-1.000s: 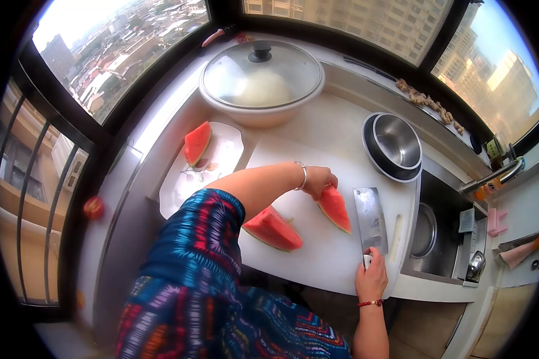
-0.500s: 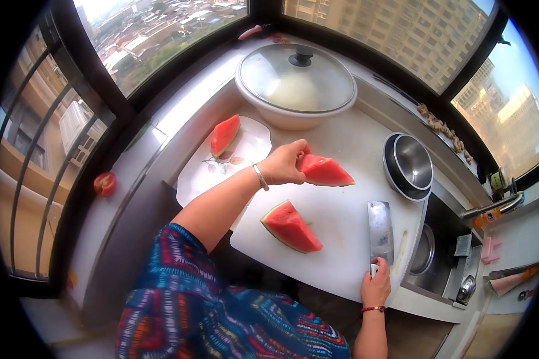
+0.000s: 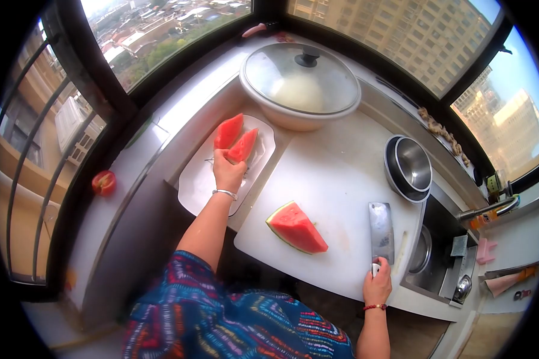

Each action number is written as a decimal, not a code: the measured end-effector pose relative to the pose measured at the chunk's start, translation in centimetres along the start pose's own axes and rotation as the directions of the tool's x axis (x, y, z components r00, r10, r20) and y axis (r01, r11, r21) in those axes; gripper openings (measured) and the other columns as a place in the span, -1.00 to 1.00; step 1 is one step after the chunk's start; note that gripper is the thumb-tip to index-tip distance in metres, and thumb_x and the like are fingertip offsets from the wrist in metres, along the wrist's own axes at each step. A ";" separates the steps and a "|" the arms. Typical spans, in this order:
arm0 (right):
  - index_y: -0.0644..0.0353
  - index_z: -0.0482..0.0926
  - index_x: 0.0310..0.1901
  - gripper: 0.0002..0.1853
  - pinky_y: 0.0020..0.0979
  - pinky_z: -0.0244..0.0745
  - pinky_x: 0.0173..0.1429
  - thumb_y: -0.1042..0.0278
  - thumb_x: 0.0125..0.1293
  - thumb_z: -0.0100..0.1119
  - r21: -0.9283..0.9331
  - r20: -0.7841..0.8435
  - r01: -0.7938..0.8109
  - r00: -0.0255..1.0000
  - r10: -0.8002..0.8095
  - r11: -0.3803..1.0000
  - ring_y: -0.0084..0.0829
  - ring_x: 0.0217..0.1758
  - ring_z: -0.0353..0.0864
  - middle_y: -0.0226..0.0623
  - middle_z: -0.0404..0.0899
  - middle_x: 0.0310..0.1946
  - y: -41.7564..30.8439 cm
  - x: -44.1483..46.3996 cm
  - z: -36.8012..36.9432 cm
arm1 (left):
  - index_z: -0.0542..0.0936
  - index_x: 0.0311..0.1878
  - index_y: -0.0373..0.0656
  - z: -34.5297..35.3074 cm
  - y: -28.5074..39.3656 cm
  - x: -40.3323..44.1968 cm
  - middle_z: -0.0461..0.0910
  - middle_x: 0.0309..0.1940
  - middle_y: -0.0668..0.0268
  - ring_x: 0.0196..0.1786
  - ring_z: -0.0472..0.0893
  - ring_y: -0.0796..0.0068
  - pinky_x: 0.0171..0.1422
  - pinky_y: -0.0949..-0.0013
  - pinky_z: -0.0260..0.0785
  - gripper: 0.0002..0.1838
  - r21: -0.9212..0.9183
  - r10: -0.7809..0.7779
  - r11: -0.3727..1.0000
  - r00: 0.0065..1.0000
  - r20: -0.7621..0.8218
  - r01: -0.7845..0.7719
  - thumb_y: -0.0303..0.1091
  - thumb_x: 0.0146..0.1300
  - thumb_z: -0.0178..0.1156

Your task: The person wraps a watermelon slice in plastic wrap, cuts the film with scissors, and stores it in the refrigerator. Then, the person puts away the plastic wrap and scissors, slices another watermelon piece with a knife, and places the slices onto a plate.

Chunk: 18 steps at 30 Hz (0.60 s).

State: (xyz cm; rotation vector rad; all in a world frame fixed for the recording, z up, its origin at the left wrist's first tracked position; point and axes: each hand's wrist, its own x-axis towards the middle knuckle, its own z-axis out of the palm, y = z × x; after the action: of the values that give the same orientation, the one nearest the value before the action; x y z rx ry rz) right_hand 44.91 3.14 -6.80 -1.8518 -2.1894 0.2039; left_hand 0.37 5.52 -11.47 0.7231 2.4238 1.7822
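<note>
My left hand (image 3: 228, 170) grips a watermelon wedge (image 3: 244, 145) over the white plate (image 3: 191, 185). Right beside it on the plate lies another watermelon piece (image 3: 228, 131). Whether the held wedge touches the plate, I cannot tell. My right hand (image 3: 377, 281) is closed round the handle of a cleaver (image 3: 380, 230), whose blade lies on the right part of the white cutting board (image 3: 341, 275). A larger watermelon chunk (image 3: 297, 228) with green rind sits on the board between my hands.
A large pot with a glass lid (image 3: 302, 81) stands at the back of the counter. Nested metal bowls (image 3: 413, 163) are at the board's right rear, near the sink (image 3: 434, 263). A cut tomato (image 3: 104, 183) rests on the left sill, and ginger (image 3: 443, 136) lies along the right sill.
My left hand has carried the watermelon wedge left from above the board to the plate, beside the other piece. My right hand and the cleaver have stayed in place.
</note>
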 end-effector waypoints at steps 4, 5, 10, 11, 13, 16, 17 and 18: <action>0.06 0.31 0.04 -0.54 -0.14 0.41 -0.08 0.50 0.04 0.11 -0.001 0.003 -0.014 1.000 0.014 1.000 -0.06 -0.10 0.48 -0.16 0.46 -0.16 -0.3 -0.1 -0.1 | 0.39 -0.27 -0.24 0.6 -0.2 0.3 0.55 -0.36 0.19 -0.31 0.56 0.31 -0.15 0.36 0.41 -0.61 0.080 -0.026 0.996 0.999 -0.023 0.028 -0.39 -0.16 0.35; 0.06 0.31 0.04 -0.54 -0.14 0.41 -0.08 0.50 0.04 0.11 -0.001 0.003 -0.020 1.000 0.020 1.000 -0.06 -0.10 0.48 -0.16 0.46 -0.16 -0.2 -0.1 -0.1 | 0.39 -0.27 -0.24 0.7 -0.2 0.4 0.56 -0.35 0.17 -0.30 0.56 0.29 -0.15 0.35 0.41 -0.59 0.099 -0.040 0.994 0.999 -0.034 0.043 -0.38 -0.17 0.37; 0.06 0.32 0.03 -0.56 -0.13 0.42 -0.10 0.50 0.06 0.09 0.011 0.014 -0.018 1.000 0.018 1.000 -0.06 -0.11 0.48 -0.17 0.46 -0.16 -0.4 0.0 -0.3 | 0.41 -0.28 -0.22 0.6 -0.1 0.7 0.57 -0.34 0.15 -0.26 0.57 0.27 -0.14 0.30 0.42 -0.58 0.156 -0.048 0.986 0.998 -0.031 0.053 -0.38 -0.19 0.41; 0.06 0.32 0.03 -0.56 -0.13 0.42 -0.10 0.50 0.06 0.09 0.011 0.017 -0.023 1.000 0.023 1.000 -0.06 -0.11 0.48 -0.17 0.46 -0.16 -0.4 0.1 -0.3 | 0.44 -0.27 -0.23 0.6 -0.3 0.6 0.56 -0.33 0.15 -0.27 0.57 0.26 -0.14 0.31 0.42 -0.58 0.198 0.011 0.980 0.999 -0.051 0.000 -0.38 -0.20 0.42; 0.06 0.32 0.04 -0.56 -0.12 0.42 -0.11 0.49 0.07 0.09 0.021 0.001 -0.001 1.000 0.001 1.000 -0.06 -0.12 0.48 -0.18 0.46 -0.17 -0.4 0.1 -0.3 | 0.47 -0.25 -0.23 0.3 -0.1 0.3 0.55 -0.33 0.15 -0.27 0.57 0.26 -0.15 0.31 0.43 -0.59 0.248 0.063 0.968 0.997 -0.054 -0.048 -0.39 -0.20 0.42; 0.06 0.31 0.04 -0.55 -0.12 0.41 -0.10 0.50 0.07 0.09 0.028 0.014 -0.020 1.000 0.020 0.999 -0.07 -0.12 0.48 -0.19 0.46 -0.17 -0.7 0.1 -0.5 | 0.48 -0.05 -0.29 0.1 -0.4 0.5 0.42 -0.14 0.03 -0.11 0.48 0.08 0.07 0.25 0.35 -0.51 0.238 -0.070 0.969 0.997 0.023 0.063 -0.40 -0.12 0.35; 0.06 0.31 0.04 -0.55 -0.12 0.41 -0.10 0.50 0.07 0.09 0.017 0.034 -0.036 0.999 0.035 0.999 -0.07 -0.12 0.48 -0.19 0.46 -0.17 -0.8 0.2 -0.5 | 0.48 -0.05 -0.29 0.1 -0.7 0.4 0.42 -0.14 0.03 -0.11 0.48 0.08 0.07 0.25 0.35 -0.51 0.251 -0.085 0.965 0.996 0.041 0.072 -0.40 -0.12 0.35; 0.06 0.31 0.04 -0.55 -0.13 0.41 -0.10 0.50 0.07 0.09 0.022 0.021 -0.019 1.000 0.018 1.000 -0.08 -0.12 0.49 -0.19 0.46 -0.18 -0.8 0.2 -0.5 | 0.47 -0.05 -0.29 -0.2 -0.2 0.2 0.41 -0.12 0.03 -0.10 0.48 0.08 0.07 0.25 0.35 -0.50 0.267 -0.048 0.963 0.999 0.020 0.041 -0.39 -0.11 0.35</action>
State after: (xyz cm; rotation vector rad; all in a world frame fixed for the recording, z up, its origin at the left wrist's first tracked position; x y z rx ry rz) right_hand 44.29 3.17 -6.05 -1.8669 -2.1752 0.2513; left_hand 0.08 5.39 -11.49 0.6984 2.6694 1.4360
